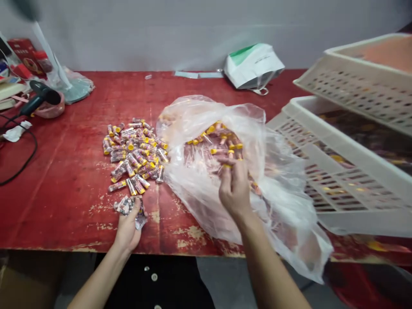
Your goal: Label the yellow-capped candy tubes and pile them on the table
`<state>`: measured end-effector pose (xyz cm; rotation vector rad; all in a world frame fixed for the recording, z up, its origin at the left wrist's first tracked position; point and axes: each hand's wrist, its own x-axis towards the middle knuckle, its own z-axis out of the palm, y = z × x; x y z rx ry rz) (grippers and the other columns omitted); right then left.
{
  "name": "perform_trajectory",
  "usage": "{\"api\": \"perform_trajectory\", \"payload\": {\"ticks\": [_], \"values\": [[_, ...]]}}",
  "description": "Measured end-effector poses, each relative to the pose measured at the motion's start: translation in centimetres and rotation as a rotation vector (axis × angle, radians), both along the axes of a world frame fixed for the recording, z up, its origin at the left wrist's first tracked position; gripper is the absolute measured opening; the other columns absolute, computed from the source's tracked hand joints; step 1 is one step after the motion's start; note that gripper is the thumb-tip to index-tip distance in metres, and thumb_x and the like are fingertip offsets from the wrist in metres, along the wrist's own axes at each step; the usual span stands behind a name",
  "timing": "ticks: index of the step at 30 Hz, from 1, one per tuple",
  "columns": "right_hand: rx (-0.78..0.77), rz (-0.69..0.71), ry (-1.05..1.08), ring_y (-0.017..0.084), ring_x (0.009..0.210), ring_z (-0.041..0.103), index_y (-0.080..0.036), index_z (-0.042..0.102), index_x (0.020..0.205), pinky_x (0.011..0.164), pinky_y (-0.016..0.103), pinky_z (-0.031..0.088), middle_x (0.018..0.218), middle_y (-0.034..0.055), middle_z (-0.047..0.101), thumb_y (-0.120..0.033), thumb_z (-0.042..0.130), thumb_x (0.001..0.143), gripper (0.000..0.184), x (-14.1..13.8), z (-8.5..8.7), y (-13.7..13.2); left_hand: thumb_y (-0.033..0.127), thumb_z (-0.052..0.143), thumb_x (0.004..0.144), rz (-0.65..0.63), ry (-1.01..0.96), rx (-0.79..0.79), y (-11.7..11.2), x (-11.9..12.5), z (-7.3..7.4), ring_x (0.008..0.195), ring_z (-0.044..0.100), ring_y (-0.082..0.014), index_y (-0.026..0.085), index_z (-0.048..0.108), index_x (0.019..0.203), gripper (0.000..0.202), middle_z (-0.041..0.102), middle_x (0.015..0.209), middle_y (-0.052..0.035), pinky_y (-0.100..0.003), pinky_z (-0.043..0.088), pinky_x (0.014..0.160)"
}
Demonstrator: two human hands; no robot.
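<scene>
My left hand, low at the table's front, is closed around crumpled printed wrappers. Just beyond it lies a pile of small clear tubes with yellow caps and purple printing. To the right spreads a translucent plastic bag, its mouth open and more capped tubes inside. My right hand reaches into that opening with fingers pinched together. A bit of yellow cap shows at the fingertips, on a small tube partly hidden by the hand and blurred.
On the right, white perforated crates are stacked at a tilt, the lower one holding items. A white-and-green packet stands at the back. At left are a dark hair dryer, its cable and a fan-like stand. The red table has worn patches.
</scene>
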<state>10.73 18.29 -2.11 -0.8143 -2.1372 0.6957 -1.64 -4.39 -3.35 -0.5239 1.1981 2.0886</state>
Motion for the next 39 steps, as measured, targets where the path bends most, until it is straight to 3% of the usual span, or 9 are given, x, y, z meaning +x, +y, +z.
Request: {"api": "perform_trajectory", "payload": {"ticks": [4,7,12,21,23,28,30,33,39], "values": [[-0.475,0.488,0.023,0.017,0.073,0.058,-0.021,0.064,0.093,0.071,0.029,0.049,0.077,0.002,0.059,-0.031,0.05,0.094,0.017,-2.5,-0.1,-10.1,0.023,0.09,0.054,0.092,0.092,0.024,0.2,1.1,0.2,0.071,0.064,-0.0103,0.016,0.067,0.083,0.038,0.069,0.079,0.0015,-0.022,0.051,0.068],[-0.605,0.522,0.115,0.017,0.076,0.058,-0.019,0.064,0.082,0.071,0.028,0.048,0.081,0.003,0.061,-0.031,0.061,0.088,0.014,-4.7,-1.8,-13.9,0.021,0.089,0.056,0.086,0.134,0.044,-0.1,1.4,0.3,0.076,0.065,-0.0119,0.015,0.068,0.084,0.036,0.07,0.082,0.0003,-0.024,0.05,0.074],[-0.764,0.524,0.142,0.015,0.071,0.058,-0.017,0.066,0.085,0.067,0.026,0.047,0.078,0.0017,0.064,-0.032,0.059,0.089,0.016,-5.4,-2.9,-13.9,0.016,0.087,0.059,0.082,0.134,0.022,-0.9,1.1,0.4,0.082,0.067,-0.015,0.015,0.069,0.088,0.035,0.072,0.087,-0.0021,-0.03,0.051,0.083],[-0.418,0.463,0.039,0.017,0.072,0.054,-0.02,0.06,0.074,0.07,0.029,0.042,0.074,0.0021,0.057,-0.028,0.052,0.095,0.023,-4.8,-2.0,-14.0,0.012,0.088,0.053,0.16,0.193,0.013,-0.3,1.5,0.0,0.077,0.067,-0.014,0.016,0.069,0.089,0.041,0.071,0.085,-0.0002,-0.029,0.051,0.079],[-0.537,0.481,0.075,0.017,0.074,0.054,-0.02,0.062,0.077,0.072,0.029,0.044,0.077,0.0021,0.057,-0.032,0.049,0.096,0.025,-4.7,-2.2,-14.0,0.013,0.088,0.054,0.196,0.211,0.012,-0.1,1.5,0.1,0.075,0.067,-0.0127,0.016,0.069,0.087,0.039,0.071,0.083,0.0008,-0.027,0.051,0.077],[-1.116,0.566,0.359,0.018,0.095,0.063,-0.029,0.059,0.124,0.085,0.032,0.051,0.114,0.0044,0.061,-0.037,0.058,0.092,0.033,-2.8,-2.4,-13.3,0.006,0.083,0.062,0.238,0.079,-0.024,-0.1,1.0,1.2,0.077,0.069,-0.0139,0.015,0.069,0.088,0.03,0.073,0.085,-0.0033,-0.026,0.054,0.076],[-1.195,0.543,0.462,0.017,0.093,0.065,-0.03,0.061,0.122,0.085,0.033,0.052,0.113,0.0039,0.063,-0.034,0.066,0.087,0.035,-1.9,-2.3,-13.3,0.003,0.079,0.066,0.216,0.004,-0.029,-0.2,1.0,1.6,0.073,0.069,-0.0131,0.014,0.069,0.087,0.026,0.073,0.084,-0.0042,-0.025,0.055,0.074],[-1.12,0.428,0.579,0.017,0.088,0.066,-0.028,0.067,0.108,0.081,0.031,0.054,0.102,0.0028,0.067,-0.03,0.073,0.082,0.027,-1.4,-2.0,-13.8,0.004,0.076,0.071,0.192,-0.045,-0.004,-0.2,1.4,1.9,0.07,0.068,-0.012,0.013,0.069,0.087,0.019,0.073,0.083,-0.0038,-0.024,0.056,0.071],[-0.681,0.196,0.612,0.017,0.09,0.062,-0.028,0.071,0.097,0.078,0.028,0.052,0.096,0.0024,0.065,-0.019,0.074,0.08,0.02,-1.8,-2.0,-14.9,0.008,0.077,0.072,0.129,-0.088,0.003,-0.2,2.5,2.1,0.073,0.069,-0.0148,0.013,0.068,0.084,0.016,0.073,0.083,-0.0054,-0.026,0.057,0.071]]}}
